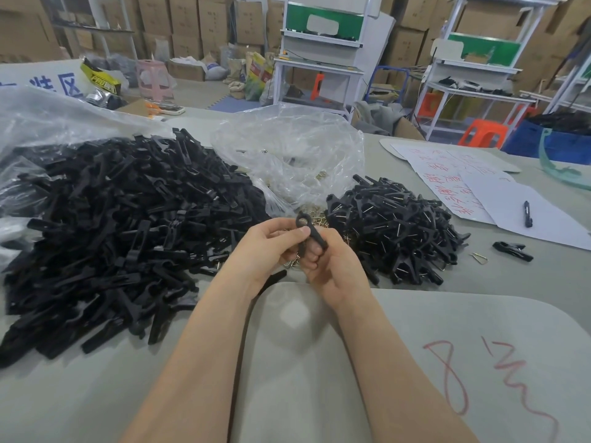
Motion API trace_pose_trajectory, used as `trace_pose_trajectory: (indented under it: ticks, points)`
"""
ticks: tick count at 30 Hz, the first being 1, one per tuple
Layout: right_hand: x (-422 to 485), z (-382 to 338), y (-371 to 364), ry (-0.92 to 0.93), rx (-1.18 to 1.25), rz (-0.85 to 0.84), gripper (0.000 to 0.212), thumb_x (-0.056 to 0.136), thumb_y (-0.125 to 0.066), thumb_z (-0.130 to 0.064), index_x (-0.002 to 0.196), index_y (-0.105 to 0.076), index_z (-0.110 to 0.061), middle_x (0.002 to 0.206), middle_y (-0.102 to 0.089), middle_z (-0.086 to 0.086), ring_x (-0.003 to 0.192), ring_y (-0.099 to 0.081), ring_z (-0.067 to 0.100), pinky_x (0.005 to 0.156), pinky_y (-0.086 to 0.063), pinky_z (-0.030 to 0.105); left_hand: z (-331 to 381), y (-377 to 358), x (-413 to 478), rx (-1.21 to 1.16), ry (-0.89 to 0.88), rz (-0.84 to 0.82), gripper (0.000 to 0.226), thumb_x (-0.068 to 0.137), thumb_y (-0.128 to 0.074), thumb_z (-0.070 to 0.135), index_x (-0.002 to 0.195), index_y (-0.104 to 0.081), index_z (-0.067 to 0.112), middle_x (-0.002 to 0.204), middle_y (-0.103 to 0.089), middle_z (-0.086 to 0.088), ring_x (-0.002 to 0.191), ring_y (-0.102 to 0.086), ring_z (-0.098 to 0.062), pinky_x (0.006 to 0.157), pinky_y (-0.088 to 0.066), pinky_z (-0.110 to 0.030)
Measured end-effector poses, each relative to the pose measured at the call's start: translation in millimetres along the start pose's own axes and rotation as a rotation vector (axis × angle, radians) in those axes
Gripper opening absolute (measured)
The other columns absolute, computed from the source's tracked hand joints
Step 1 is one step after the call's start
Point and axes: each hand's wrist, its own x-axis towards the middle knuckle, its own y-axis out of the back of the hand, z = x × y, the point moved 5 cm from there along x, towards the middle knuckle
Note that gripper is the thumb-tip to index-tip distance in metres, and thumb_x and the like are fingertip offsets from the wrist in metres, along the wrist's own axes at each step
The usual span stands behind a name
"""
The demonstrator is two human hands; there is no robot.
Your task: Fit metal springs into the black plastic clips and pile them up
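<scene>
Both hands meet over the table's middle, holding one black plastic clip (309,231) upright between them. My left hand (271,247) pinches its upper part with thumb and fingers; my right hand (329,263) curls round its lower part. A big heap of loose black clip halves (121,225) spreads on the left. On the right lies a smaller pile of clips with metal springs (393,231) fitted. Brass-coloured springs (316,219) lie just behind my hands, below a clear plastic bag (287,155).
A single clip (513,251) and a loose spring (479,258) lie right of the small pile. Papers with red writing (463,174) and a black pen (527,214) are at the far right. A grey board (415,362) with red marks lies beneath my forearms.
</scene>
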Motion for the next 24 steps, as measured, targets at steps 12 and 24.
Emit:
trace_pose_trajectory:
  ticks: [12,24]
  points:
    - [-17,-11,-14,0.470,-0.696,0.136,0.017,0.089,-0.063,-0.012,0.094,-0.062,-0.028,0.093,-0.064,-0.006,0.081,-0.061,0.011,0.075,-0.051,0.027,-2,14,3,-0.143,0.022,0.245,0.004,0.087,-0.064,0.012,0.083,-0.062,0.011,0.071,-0.057,-0.003,0.063,-0.055,-0.012,0.063,-0.049,-0.023]
    - [-19,-13,-11,0.541,-0.921,0.218,0.017,0.083,-0.066,-0.012,0.098,-0.060,-0.017,0.095,-0.066,-0.001,0.086,-0.063,0.014,0.079,-0.051,0.027,-7,0,2,-0.003,0.058,0.120,0.011,0.086,-0.066,0.019,0.089,-0.064,0.010,0.088,-0.069,-0.010,0.082,-0.063,-0.021,0.092,-0.051,-0.042]
